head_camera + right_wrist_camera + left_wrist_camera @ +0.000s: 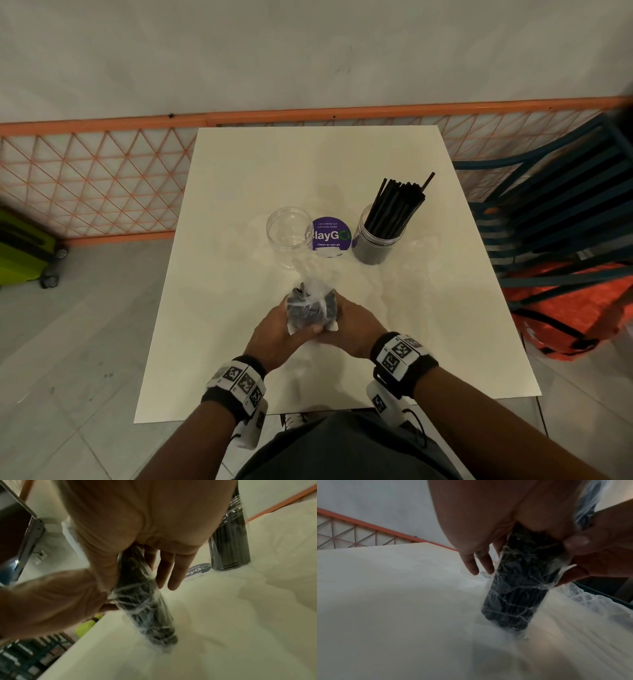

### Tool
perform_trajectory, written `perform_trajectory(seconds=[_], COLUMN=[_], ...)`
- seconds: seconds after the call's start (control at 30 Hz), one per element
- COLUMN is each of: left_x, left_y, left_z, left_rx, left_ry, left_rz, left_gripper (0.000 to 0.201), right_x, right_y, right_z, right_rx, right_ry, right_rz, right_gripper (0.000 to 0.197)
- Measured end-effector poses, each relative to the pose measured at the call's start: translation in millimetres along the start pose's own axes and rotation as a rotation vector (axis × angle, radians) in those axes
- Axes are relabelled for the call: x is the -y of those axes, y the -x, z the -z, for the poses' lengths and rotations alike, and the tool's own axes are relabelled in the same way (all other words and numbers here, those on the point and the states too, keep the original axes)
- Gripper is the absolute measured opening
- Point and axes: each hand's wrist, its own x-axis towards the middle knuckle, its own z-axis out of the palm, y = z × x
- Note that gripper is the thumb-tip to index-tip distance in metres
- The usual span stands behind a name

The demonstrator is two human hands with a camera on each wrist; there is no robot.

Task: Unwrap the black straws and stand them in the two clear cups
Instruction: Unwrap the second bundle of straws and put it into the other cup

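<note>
A bundle of black straws in clear plastic wrap (310, 306) stands on end on the white table (222, 359), near the front middle. My left hand (284, 329) grips its left side and my right hand (352, 325) its right side. In the left wrist view the bundle (518, 595) rises from the table, with the right hand's thumb (576, 542) pinching the wrap. In the right wrist view the bundle (145, 608) lies between both hands. Behind it stand an empty clear cup (287, 233) and a clear cup full of black straws (380, 236), (229, 545).
A round purple sticker (330, 236) lies flat between the two cups. A blue slatted chair (565, 212) and an orange bag (575, 308) stand right of the table. An orange lattice fence (102, 178) runs behind, with a green suitcase (24, 246) at the far left.
</note>
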Motion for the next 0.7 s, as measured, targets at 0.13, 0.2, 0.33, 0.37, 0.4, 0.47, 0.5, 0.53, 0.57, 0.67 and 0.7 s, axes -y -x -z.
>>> perform_trajectory(seconds=[0.13, 0.2, 0.33, 0.37, 0.4, 0.47, 0.5, 0.53, 0.57, 0.67, 0.7], left_x=[1.2, 1.9, 1.8, 3.6, 7.7, 15.0, 17.1, 20.0, 20.7, 23.2, 22.7], left_y=[3.4, 6.3, 8.5, 8.9, 9.0, 8.8, 8.0, 7.1, 6.3, 5.1, 4.7], left_z=[-5.4, -5.7, -1.3, -1.0, -1.1, -1.5, -1.3, -0.8, 0.3, 1.8, 2.3], left_rx=[0.016, -0.059, -0.128, -0.133, -0.118, -0.061, -0.045, -0.045, -0.056, -0.039, 0.003], left_ry=[0.312, 0.304, 0.114, 0.016, -0.083, -0.258, -0.312, -0.346, -0.369, -0.423, -0.456], left_rz=[-0.108, -0.133, -0.082, -0.061, -0.037, 0.001, 0.02, 0.029, 0.048, 0.103, 0.135], left_gripper=[0.097, 0.093, 0.079, 0.079, 0.084, 0.101, 0.106, 0.108, 0.11, 0.105, 0.102], right_x=[5.2, 1.5, -13.0, -16.6, -19.3, -22.7, -23.0, -22.8, -22.2, -20.9, -21.7], right_y=[1.4, -0.3, -5.3, -6.8, -7.9, -9.6, -9.3, -8.9, -8.5, -11.2, -13.3], right_z=[-0.7, -2.7, -11.1, -13.7, -14.7, -15.0, -14.4, -14.0, -13.5, -14.4, -14.9], right_rx=[0.046, -0.054, -0.1, -0.085, -0.077, -0.077, -0.078, -0.084, -0.099, -0.096, -0.057], right_ry=[0.194, 0.202, 0.137, 0.114, 0.088, 0.067, 0.055, 0.042, 0.043, 0.104, 0.139], right_rz=[-0.058, 0.001, 0.057, 0.041, 0.019, 0.007, 0.01, 0.016, 0.034, 0.036, 0.011], right_gripper=[0.018, 0.025, 0.03, 0.031, 0.036, 0.052, 0.058, 0.06, 0.057, 0.039, 0.036])
